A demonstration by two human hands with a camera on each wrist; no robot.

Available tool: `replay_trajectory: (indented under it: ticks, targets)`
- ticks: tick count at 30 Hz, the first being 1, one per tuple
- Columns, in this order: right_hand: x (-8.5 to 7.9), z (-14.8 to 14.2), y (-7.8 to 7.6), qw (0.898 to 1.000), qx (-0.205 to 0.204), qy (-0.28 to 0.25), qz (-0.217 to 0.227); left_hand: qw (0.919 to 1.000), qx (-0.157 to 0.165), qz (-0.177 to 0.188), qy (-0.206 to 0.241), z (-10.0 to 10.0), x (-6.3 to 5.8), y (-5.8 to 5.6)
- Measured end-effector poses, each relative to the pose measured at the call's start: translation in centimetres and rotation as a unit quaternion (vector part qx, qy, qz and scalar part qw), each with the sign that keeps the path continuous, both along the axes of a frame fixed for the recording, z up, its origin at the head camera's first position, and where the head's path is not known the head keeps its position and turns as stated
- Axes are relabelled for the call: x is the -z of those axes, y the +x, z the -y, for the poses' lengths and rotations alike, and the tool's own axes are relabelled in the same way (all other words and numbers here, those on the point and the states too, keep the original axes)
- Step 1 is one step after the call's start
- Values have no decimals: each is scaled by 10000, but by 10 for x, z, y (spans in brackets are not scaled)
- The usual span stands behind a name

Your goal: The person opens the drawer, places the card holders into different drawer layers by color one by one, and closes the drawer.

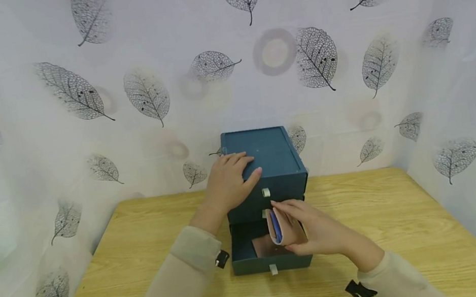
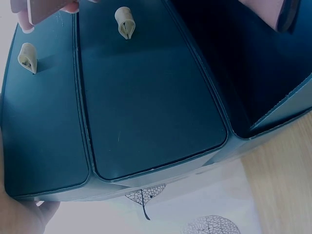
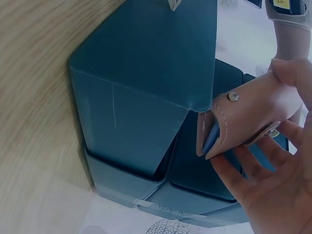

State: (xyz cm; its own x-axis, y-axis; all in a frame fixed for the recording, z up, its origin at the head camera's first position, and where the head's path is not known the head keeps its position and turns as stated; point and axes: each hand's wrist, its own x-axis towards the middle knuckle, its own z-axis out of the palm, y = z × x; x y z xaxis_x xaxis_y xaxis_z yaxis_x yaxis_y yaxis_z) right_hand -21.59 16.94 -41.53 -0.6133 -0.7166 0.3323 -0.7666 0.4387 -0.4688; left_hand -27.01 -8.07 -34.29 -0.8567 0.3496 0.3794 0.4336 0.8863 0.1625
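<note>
My right hand (image 1: 324, 228) grips a pink wallet (image 3: 248, 114) between thumb and fingers, over the pulled-out bottom drawer (image 1: 255, 267). The wallet has silver snaps and pale stitching, and something blue shows inside its end. Inside the drawer lies another pink piece (image 1: 261, 245), partly hidden behind the held wallet. My left hand (image 1: 228, 183) rests on the top of a dark teal drawer box (image 1: 264, 152), fingers extended over its left side and thumb near the front edge. In the left wrist view, part of that hand shows at the lower left.
The two upper drawers are closed, each with a small pale pull tab (image 1: 265, 192). The box stands on a wood-grain table (image 1: 158, 232), close to a white curtain (image 1: 222, 104) with a dark leaf print behind it.
</note>
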Motion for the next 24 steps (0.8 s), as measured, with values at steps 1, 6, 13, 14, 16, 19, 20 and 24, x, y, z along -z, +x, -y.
replay_trajectory:
  ticks: [1, 6, 13, 14, 16, 19, 20, 24]
  targets:
    - [0, 0, -1, 10000, -13, 25, -16, 10000, 0, -9, 6, 0, 0, 0]
    - [-2, 2, -3, 9996, -170, 212, -61, 10000, 5, -9, 49, 0, 0, 0]
    - [-2, 5, -5, 9985, -332, 444, -41, 10000, 30, -14, 48, 0, 0, 0]
    - [-3, 5, -6, 9983, -330, 491, 16, 10000, 33, -14, 53, 0, 0, 0]
    - [-4, 6, -6, 9976, -335, 595, 137, 10000, 34, 1, 61, 0, 0, 0]
    - [-6, 7, -5, 9958, -307, 820, 253, 10000, 50, -8, 66, 0, 0, 1]
    - [-7, 7, -5, 9951, -292, 914, 252, 10000, 53, -7, 72, 0, 0, 1]
    - [-7, 10, -6, 9914, -282, 1274, 138, 10000, 46, 9, 86, 1, 0, 1]
